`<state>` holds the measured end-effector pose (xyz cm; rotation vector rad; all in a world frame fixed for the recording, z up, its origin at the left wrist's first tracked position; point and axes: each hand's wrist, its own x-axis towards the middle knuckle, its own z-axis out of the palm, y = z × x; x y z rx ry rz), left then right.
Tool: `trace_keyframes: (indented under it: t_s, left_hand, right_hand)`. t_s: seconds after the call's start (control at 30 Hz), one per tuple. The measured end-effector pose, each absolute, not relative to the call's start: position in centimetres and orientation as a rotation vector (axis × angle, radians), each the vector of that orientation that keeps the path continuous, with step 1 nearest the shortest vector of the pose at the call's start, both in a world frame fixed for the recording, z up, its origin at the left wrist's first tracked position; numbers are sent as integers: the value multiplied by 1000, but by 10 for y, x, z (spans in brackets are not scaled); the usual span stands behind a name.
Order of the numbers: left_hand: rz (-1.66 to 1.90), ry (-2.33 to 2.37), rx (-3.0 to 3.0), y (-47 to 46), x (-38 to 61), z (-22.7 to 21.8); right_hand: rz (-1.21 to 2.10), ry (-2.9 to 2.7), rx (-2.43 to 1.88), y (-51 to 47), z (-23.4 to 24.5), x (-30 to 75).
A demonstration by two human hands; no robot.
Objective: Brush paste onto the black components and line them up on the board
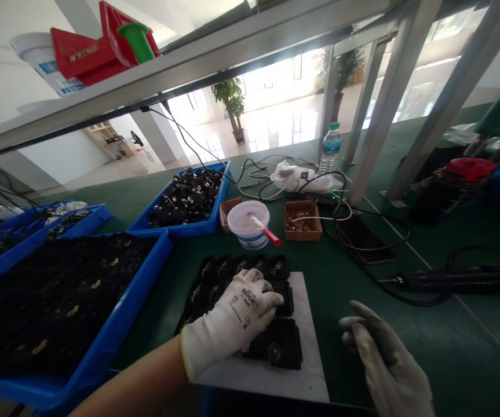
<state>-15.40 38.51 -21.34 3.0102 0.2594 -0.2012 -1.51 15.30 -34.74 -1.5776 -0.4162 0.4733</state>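
Observation:
My left hand, in a white work glove, reaches over rows of black plastic housings on a white sheet. Its fingers are bent down onto a housing in the right column, and the fingertips are partly hidden. Round fittings show on several of the housings. To the right of the sheet, above the green table, is my right hand, gloved too. Its fingers are loosely stretched and apart, with nothing visible in them.
Left stands a blue tray of black parts; behind it, another blue tray holds black and metal pieces. A white tub with a red-handled brush stands beside a cardboard box of brass bits. An electric screwdriver and cables lie right.

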Motion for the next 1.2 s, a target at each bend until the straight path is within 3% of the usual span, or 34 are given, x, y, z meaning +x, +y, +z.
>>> trace_keyframes:
  t_s: [0.27, 0.6, 1.2]
  left_hand:
    - [-176, 207, 2908, 398, -152, -219]
    - [-264, 131, 2949, 395, -148, -215]
    - [-143, -90, 2952, 412, -150, -224]
  right_hand:
    - [448, -509, -1741, 168, -340, -17]
    - [677, -1503, -2118, 234, -279, 18]
    - [607, -1546, -2028, 246, -287, 23]
